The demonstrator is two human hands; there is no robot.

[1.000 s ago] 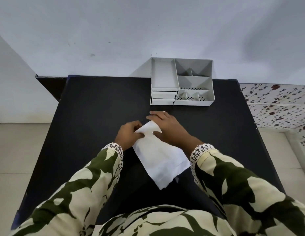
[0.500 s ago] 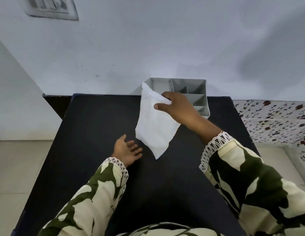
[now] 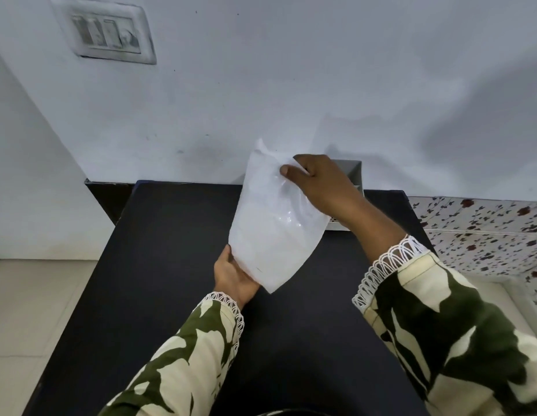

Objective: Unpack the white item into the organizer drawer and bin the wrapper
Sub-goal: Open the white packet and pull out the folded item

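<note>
A white packet in a glossy clear wrapper (image 3: pixel 270 223) hangs upright above the black table (image 3: pixel 171 265). My right hand (image 3: pixel 318 184) pinches its top right corner. My left hand (image 3: pixel 232 273) touches the packet's lower left edge from underneath, and its fingers are hidden behind the packet. The grey organizer (image 3: pixel 352 181) stands at the table's far edge against the wall. The packet and my right hand cover most of it, so only its right wall and a strip of its front show.
A white wall rises behind the table, with a switch plate (image 3: pixel 106 36) at the upper left. A floral-patterned surface (image 3: pixel 486 229) lies to the right of the table. Pale floor tiles (image 3: pixel 36 310) show on the left.
My right hand has lifted the packet higher, in front of the organizer. My left hand has risen from the table to the packet's lower edge. The view has tilted up.
</note>
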